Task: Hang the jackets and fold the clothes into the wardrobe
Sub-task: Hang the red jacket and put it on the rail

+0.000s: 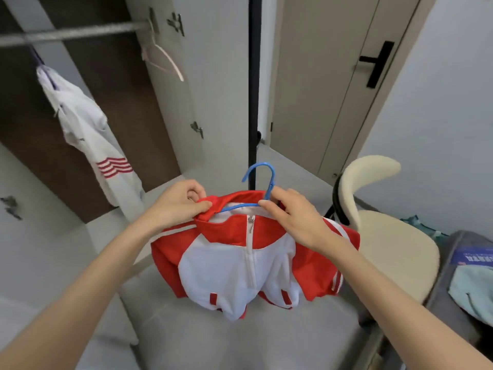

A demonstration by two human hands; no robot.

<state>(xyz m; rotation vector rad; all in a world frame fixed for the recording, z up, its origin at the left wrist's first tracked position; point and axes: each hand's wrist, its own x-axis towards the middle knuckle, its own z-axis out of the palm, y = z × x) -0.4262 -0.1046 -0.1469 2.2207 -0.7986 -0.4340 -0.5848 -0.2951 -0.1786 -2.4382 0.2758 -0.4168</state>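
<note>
**One jacket (234,268) held up by its collar**

Your left hand (176,204) pinched the left edge of the red collar (206,209), with the thumb on top and the fingers curled under the cloth. Your right hand (296,217) was closed on the other side of the collar, its fingers curled round the neck of the blue hanger (262,180) where the hook met the arms. The hook stood up free above your knuckles, and one blue arm ran inside the neckline between your two hands.

The jacket, red with a white front, hung in the air below your hands, its front towards you. The zip (250,222) was closed up to the collar and the sleeves were bunched at the sides.

Up to your left, a white jacket (88,129) with red stripes hung from the rail (74,34) inside the open wardrobe. A pale empty hanger (162,58) hung further along the same rail, near the wardrobe door (213,89). To your right stood a cream chair (386,236), and beyond it a teal garment (472,292) lay at the frame's edge.
</note>
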